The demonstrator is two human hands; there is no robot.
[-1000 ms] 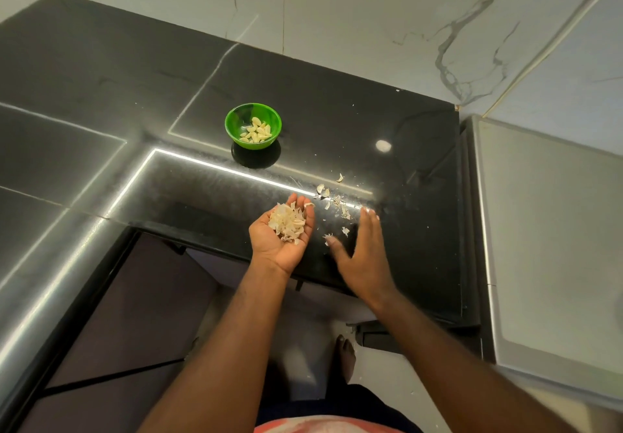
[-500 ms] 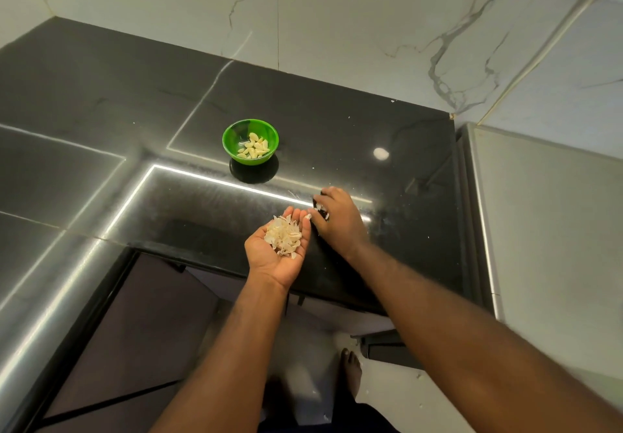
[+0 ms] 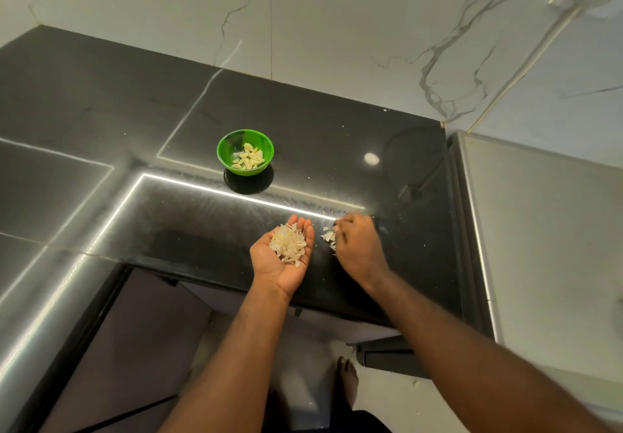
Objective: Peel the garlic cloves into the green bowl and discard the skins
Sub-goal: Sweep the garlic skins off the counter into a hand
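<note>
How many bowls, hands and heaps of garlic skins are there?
Bowls: 1, the green bowl
Hands: 2, the left hand and the right hand
Heaps of garlic skins: 2, the palm heap on the left hand and the counter heap at the right hand's fingertips
Total: 5

The countertop (image 3: 101,112) is polished black stone, glossy enough to mirror light strips. The far wall (image 3: 337,28) is smooth white marble-look tile, veined grey. The green bowl (image 3: 226,142) looks like shiny plastic; its garlic cloves (image 3: 248,159) are smooth. The garlic skins (image 3: 288,242) are dry, papery flakes. The grey panel (image 3: 539,230) at right looks matt.
</note>
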